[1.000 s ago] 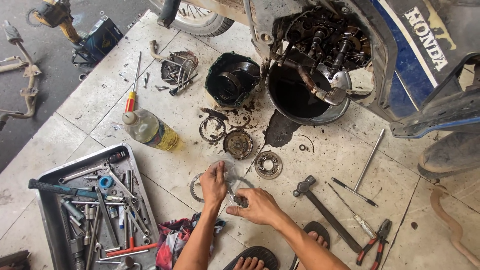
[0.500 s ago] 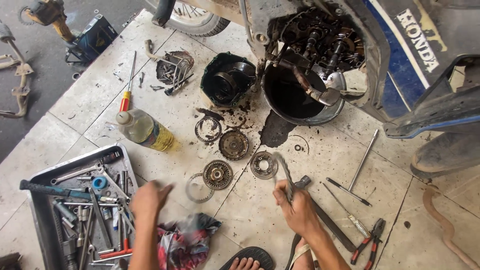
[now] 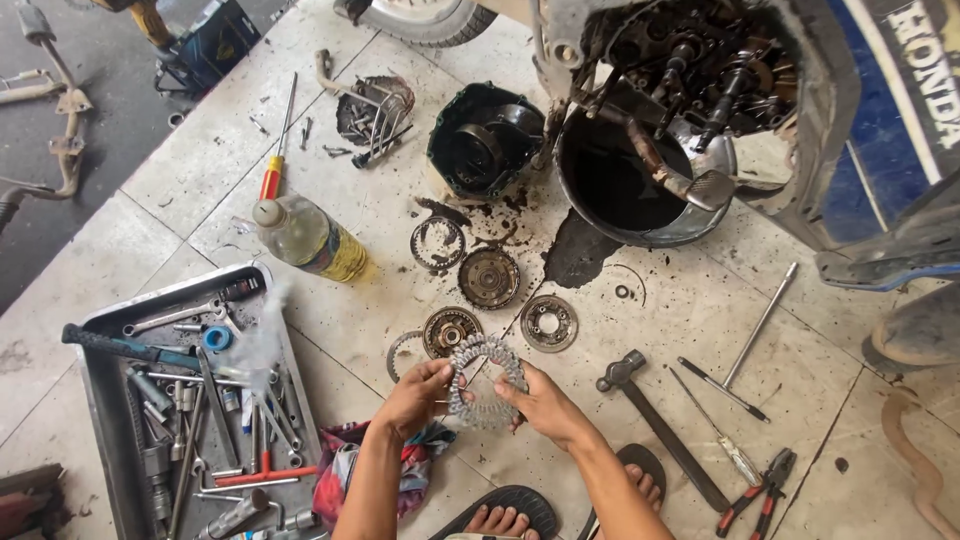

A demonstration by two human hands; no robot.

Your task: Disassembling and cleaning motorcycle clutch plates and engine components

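A: Where is the toothed ring?

B: Held up over the tiled floor, between both hands. The left hand pinches its rim at nine o'clock; the right hand pinches it at three o'clock, thumb on the front face.

A: What lies close by?

B: A round clutch hub just past it at eleven o'clock, a drilled disc at one o'clock, a hammer out at three.

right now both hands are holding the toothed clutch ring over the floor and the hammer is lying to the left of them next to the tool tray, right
Not quite. The left hand and right hand do hold the toothed clutch ring over the floor, but the head view shows the hammer lying to their right, far from the tool tray.
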